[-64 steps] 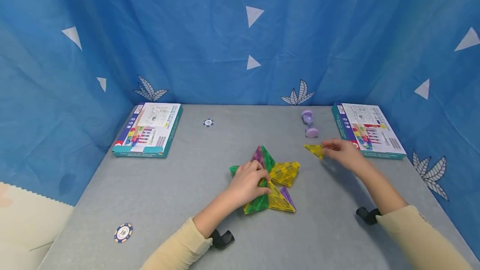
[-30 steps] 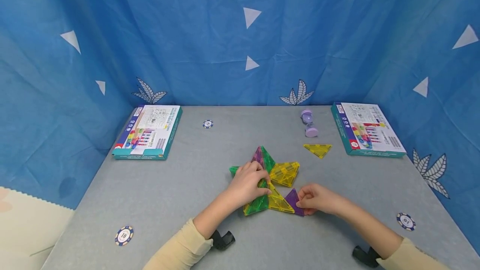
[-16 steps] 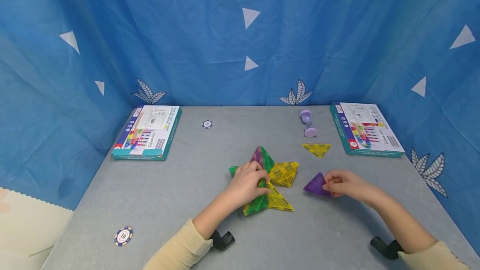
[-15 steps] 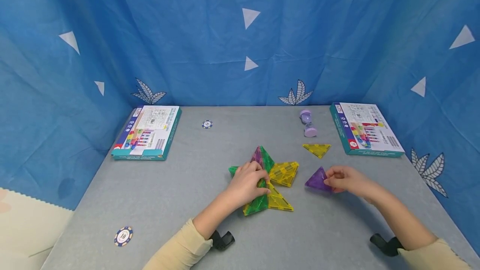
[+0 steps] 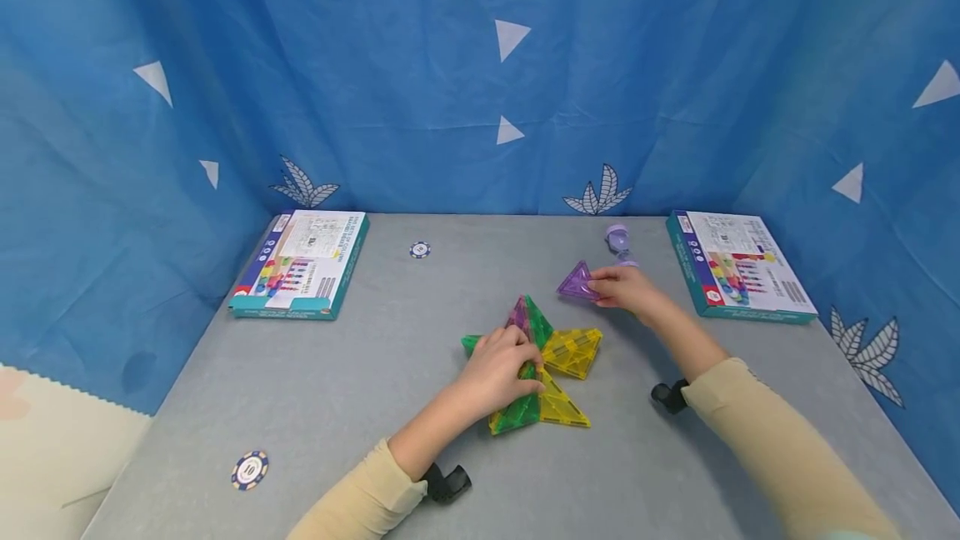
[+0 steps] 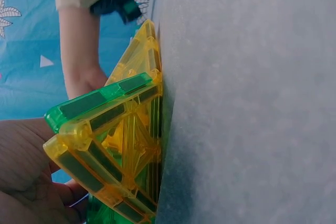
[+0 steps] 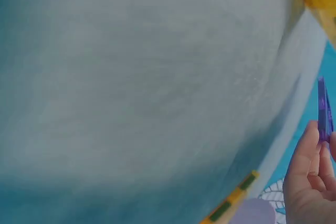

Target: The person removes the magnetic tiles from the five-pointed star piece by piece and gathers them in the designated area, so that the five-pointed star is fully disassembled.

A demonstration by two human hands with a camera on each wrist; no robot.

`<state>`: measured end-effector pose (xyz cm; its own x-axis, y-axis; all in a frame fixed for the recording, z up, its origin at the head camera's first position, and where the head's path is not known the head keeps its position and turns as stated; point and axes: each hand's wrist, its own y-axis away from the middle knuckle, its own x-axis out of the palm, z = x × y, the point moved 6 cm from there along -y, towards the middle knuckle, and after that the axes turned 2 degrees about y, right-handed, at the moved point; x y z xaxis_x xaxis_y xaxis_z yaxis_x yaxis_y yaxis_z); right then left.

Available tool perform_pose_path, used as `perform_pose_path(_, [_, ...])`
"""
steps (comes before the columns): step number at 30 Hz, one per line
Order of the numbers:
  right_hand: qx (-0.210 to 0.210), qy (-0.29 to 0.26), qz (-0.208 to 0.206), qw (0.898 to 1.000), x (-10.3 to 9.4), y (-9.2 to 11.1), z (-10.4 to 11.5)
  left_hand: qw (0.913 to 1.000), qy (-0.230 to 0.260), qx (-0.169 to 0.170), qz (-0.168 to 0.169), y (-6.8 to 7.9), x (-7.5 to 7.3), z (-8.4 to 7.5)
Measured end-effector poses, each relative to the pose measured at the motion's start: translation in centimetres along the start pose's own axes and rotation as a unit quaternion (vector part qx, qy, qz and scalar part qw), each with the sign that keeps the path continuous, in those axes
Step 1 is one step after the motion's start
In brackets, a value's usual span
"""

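Note:
Green, yellow and purple magnetic tiles form a star-shaped build (image 5: 572, 352) on the grey table. My left hand (image 5: 497, 369) grips its middle from above, covering the centre and part of the left side. In the left wrist view, the build's yellow and green triangles (image 6: 100, 103) stand beside the palm (image 6: 23, 171). Beyond the build's far right, my right hand (image 5: 628, 288) pinches a purple triangular magnetic tile (image 5: 577, 282) by its right side. The right wrist view shows that tile (image 7: 324, 111) edge-on, raised between thumb and fingers. A loose yellow triangular tile (image 7: 231, 199) lies below the right hand, hidden in the head view.
A lilac hourglass (image 5: 618, 240) lies behind the right hand, partly covered. Flat boxes sit at back left (image 5: 300, 265) and back right (image 5: 742, 265). Poker chips lie at the back (image 5: 420, 250) and front left (image 5: 250, 470). A blue curtain (image 5: 450, 107) encloses the table.
The right hand left the yellow triangle on the table, took the purple tile from beside the build, and carried it right, then back and left. The left hand has stayed in place.

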<state>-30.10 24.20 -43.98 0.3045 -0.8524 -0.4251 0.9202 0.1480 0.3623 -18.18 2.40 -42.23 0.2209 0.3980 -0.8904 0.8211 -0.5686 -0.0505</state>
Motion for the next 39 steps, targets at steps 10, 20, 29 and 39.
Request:
perform_pose_path(10, [0.055,-0.004,0.003,0.998,1.5,-3.0,-1.0,1.0,0.001,0.008,-0.001,0.1,0.2,-0.3])
perform_pose_path(20, [0.026,0.01,-0.008,1.0,0.5,-1.4,-1.1,0.9999,0.007,0.012,-0.006,0.3,0.2,-0.2])
perform_pose_path(29, [-0.082,0.047,-0.012,0.995,-0.7,4.4,1.9,0.9999,0.008,0.005,-0.006,0.4,0.0,-0.1])
perform_pose_path(39, [-0.158,0.051,0.082,0.983,4.3,11.8,1.0,1.0,0.0,0.003,-0.004,0.3,-0.2,-0.1])
